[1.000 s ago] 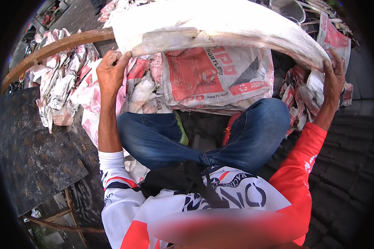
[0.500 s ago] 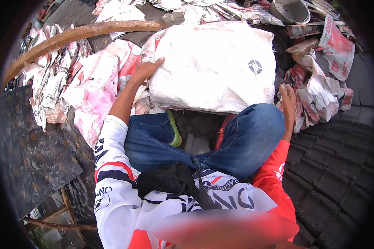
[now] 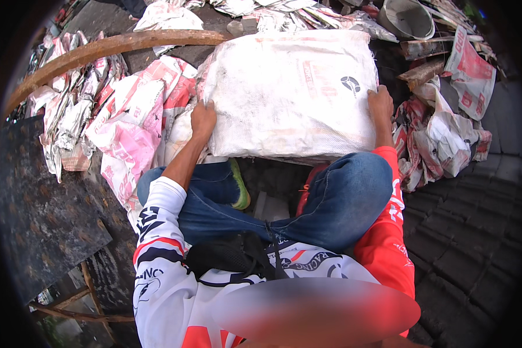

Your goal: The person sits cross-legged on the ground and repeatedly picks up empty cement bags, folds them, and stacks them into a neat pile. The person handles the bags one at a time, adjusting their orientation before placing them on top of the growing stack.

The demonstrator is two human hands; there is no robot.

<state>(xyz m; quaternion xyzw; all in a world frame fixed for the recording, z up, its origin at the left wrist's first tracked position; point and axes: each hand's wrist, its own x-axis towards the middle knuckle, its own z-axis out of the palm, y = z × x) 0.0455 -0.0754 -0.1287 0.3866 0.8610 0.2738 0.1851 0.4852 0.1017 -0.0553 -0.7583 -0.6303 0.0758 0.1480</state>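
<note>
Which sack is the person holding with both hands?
The big white woven sack lying flat in front of the knees. The left hand and right hand grip its two sides. The pink and red sacks beside it lie crumpled and untouched.

Soft, even daylight falls on my view, shadows faint; the fisheye bends edges into a black rim, and a blurred patch smears the bottom.

an outdoor scrap yard: heaped crumpled sacks [image 3: 127, 127], paving [image 3: 464, 232], a bucket [image 3: 409, 17].

Dark ground [image 3: 470, 232], white woven sack [image 3: 290, 93], crumpled pink-and-white empty bags [image 3: 127, 133]
</note>
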